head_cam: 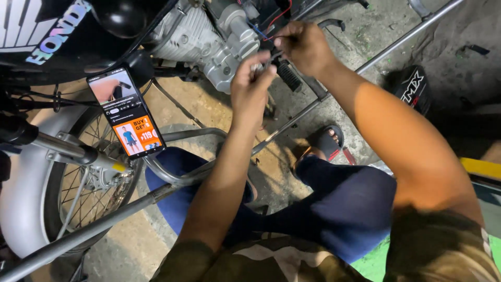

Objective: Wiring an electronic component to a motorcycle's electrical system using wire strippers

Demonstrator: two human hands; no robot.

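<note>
Both hands meet just beside the silver engine of the motorcycle. Left hand has its grip pressed together, fingertips pinching a thin wire or small metal piece at the engine's lower right corner; what exactly it is cannot be told. Right hand, just right of the engine, has thumb and forefinger closed on the same thin piece from the other end, near red and blue wires that run up beside the engine. A black ribbed footpeg lies under the hands, just below and right of the engine. Left of the engine and lower, a lit phone is propped in front of the spoked wheel. Below the engine, a bent grey tube crosses the person's blue-trousered knee, and a sandalled foot rests on the concrete floor.
</note>
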